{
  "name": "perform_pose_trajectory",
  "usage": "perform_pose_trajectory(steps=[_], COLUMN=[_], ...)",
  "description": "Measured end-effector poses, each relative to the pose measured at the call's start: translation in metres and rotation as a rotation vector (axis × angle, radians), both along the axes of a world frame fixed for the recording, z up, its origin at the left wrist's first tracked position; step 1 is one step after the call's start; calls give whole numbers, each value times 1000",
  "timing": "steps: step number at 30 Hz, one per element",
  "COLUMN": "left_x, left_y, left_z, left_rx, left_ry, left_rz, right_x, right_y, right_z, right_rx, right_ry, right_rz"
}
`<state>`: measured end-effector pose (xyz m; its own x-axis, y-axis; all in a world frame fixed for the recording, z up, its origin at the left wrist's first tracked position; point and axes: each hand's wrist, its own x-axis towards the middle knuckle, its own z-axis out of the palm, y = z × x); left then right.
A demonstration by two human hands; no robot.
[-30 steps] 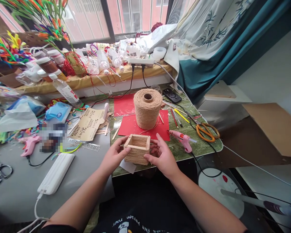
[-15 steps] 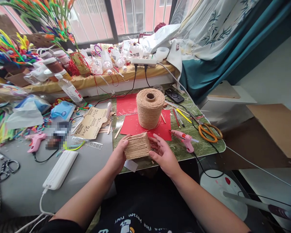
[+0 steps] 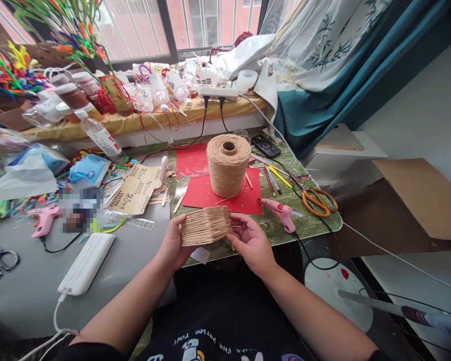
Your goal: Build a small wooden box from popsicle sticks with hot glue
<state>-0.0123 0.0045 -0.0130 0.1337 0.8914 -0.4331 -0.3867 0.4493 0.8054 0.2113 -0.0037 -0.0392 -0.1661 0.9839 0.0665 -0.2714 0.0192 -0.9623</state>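
Between my two hands is a small box-like piece wrapped in twine (image 3: pixel 206 226), with a vertical edge facing me and rows of tan cord across its sides. My left hand (image 3: pixel 176 241) grips its left end, the thumb near the top edge. On the right end, the fingers and thumb of my right hand (image 3: pixel 249 240) close on the corner. Just beyond stands a large spool of jute twine (image 3: pixel 229 168) on red sheets (image 3: pixel 195 196). A thin strand lies between spool and piece; whether they are joined I cannot tell.
A pink glue gun (image 3: pixel 281 213) and orange-handled scissors (image 3: pixel 319 201) lie to the right. Sandpaper (image 3: pixel 137 188), a white power strip (image 3: pixel 86 263) and a second pink glue gun (image 3: pixel 45 220) are on the left. Bottles (image 3: pixel 101 135) and a socket strip (image 3: pixel 218 94) line the back.
The twine-wrapped piece has turned, so a corner edge and two sides now face me. My right hand has closed onto its right end. The whole view has shifted slightly.
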Motion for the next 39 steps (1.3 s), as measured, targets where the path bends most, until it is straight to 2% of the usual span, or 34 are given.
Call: perform_pose_trajectory(steps=[5,9,14,19,24,30,39], left_x=[0,0,5,11,12,16,19], left_y=[1,3,4,1,0,-3,-7], left_z=[2,5,4,6,11,13,21], left_rx=[-113,-178,-220,-253,-241,-198,-106], left_ry=[-183,-397,-558,-562,-495,-438,-411], left_rz=[-45,-145,-140,-124,-75,-18,-12], right_x=[1,2,6,16,21,21,17], right_y=[-3,-5,-3,0,5,5,2], right_z=[-2,-4,-3,-5,-9,-10,-11], right_rx=[51,181,399,607,642,724,647], right_ry=[57,43,-214,-454,-560,-729,-710], right_rz=[9,-21,-127,-201,-243,-211,-193])
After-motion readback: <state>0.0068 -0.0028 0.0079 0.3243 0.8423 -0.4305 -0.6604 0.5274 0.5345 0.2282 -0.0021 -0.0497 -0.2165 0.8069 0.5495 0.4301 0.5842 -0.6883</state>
